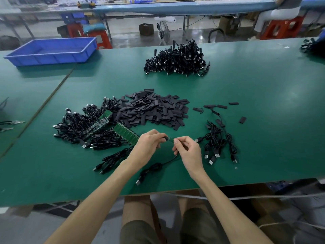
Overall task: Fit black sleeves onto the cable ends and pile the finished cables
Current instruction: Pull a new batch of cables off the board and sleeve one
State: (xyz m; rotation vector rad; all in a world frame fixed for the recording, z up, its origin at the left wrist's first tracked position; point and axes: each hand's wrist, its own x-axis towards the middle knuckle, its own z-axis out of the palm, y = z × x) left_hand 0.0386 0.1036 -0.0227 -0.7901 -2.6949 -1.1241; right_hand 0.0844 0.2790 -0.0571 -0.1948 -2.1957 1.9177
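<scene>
My left hand pinches a black sleeve just above the green table. My right hand pinches the small green board end of a black cable, right against the sleeve. That cable trails toward me and ends in a USB plug near the table's front edge. A heap of loose black sleeves lies beyond my hands. Cables joined to green boards are heaped at the left. A few cables lie at the right. A large cable pile sits at the far middle.
A blue plastic tray stands at the far left of the green table. Pliers lie at the left edge. A few stray sleeves are scattered right of the heap. More cables show at the far right corner.
</scene>
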